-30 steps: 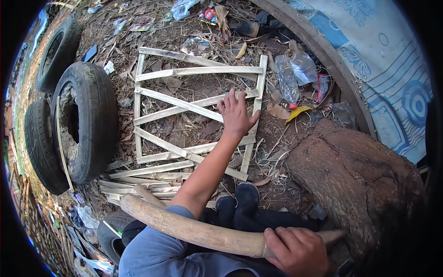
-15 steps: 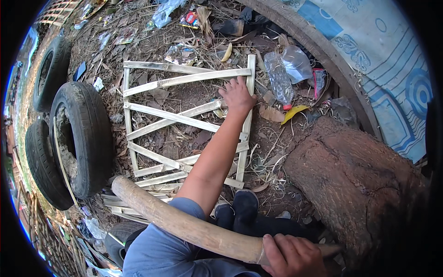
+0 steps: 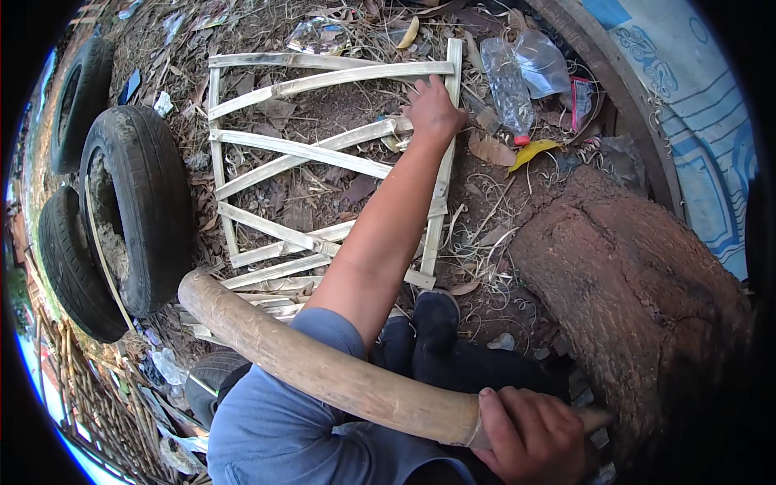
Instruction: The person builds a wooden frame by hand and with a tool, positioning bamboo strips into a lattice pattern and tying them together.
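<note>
Since one second ago, the left hand (image 3: 436, 113) has gone up along the right rail (image 3: 441, 182) of the pale slatted lattice (image 3: 311, 152), toward the end of its bowed top crosspiece (image 3: 339, 79). Meanwhile the wooden club (image 3: 331, 368) has tipped so that its thick end sits higher in the frame.

The lattice lies on the ground in the upper centre, reaching mostly to the left of the left hand and below it; the forearm crosses over its lower right part. The left hand's fingers are bent, just below the bowed crosspiece and over the rail; whether they pinch it I cannot tell. The right hand (image 3: 537, 436), at the lower right, is wrapped around the narrow handle of the club, whose body extends leftward from the fist.

The lattice's two side rails run up and down the frame, the right one leaning slightly right at its top, with strips slanting between them. The club's long axis runs diagonally, its thick end pointing to the upper left and its handle to the lower right.

At left stand worn tyres (image 3: 158, 210); a clear bottle (image 3: 507, 81) lies at upper right, above a brown log (image 3: 630, 267).
</note>
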Motion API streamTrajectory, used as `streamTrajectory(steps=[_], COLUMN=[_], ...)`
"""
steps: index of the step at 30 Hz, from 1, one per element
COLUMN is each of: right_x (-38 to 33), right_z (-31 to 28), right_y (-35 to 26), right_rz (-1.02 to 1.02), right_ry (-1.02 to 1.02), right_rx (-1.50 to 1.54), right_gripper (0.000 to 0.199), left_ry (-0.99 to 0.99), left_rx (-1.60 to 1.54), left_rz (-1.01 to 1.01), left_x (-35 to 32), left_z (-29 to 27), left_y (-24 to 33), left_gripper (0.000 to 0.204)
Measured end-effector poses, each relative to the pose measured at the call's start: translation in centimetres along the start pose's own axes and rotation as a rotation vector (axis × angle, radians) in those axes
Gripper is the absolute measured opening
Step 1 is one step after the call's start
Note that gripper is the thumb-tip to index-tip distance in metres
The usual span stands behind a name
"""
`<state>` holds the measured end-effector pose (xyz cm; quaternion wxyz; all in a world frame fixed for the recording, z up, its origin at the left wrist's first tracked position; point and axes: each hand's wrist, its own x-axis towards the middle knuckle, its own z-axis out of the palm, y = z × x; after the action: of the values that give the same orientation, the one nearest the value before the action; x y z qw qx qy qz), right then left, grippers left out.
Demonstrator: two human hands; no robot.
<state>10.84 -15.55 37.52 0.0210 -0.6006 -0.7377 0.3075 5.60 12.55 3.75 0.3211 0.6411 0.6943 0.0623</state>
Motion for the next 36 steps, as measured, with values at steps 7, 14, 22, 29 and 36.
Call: streamTrajectory(steps=[7, 14, 22, 29, 36], right_x=[0.0, 0.0, 3.6, 9.1, 8.0], right_z=[0.1, 0.0, 1.9, 12.7, 23.6], right_y=[0.0, -0.9, -0.7, 9.0, 17.6], right_rz=[0.014, 0.047, 0.107, 0.373, 0.607], right_ry=[-0.001, 0.038, 0.273, 0.547, 0.509], right_rx=[0.011, -0.012, 0.100, 0.304, 0.263], right_gripper=[0.049, 0.048, 0.045, 0.046, 0.053], left_ry=[0.061, 0.265, 0.012, -0.160, -0.206], left_rx=[0.020, 0.030, 0.035, 0.153, -0.004], left_rz=[0.093, 0.399, 0.365, 0.079, 0.152], left_x=[-0.6, -4.3, -25.3, -34.9, -32.6], left_z=[0.5, -1.3, -7.2, -15.4, -17.5], left_y=[0.5, 0.8, -16.8, -25.5, -22.7], left_gripper=[0.072, 0.074, 0.063, 0.065, 0.058])
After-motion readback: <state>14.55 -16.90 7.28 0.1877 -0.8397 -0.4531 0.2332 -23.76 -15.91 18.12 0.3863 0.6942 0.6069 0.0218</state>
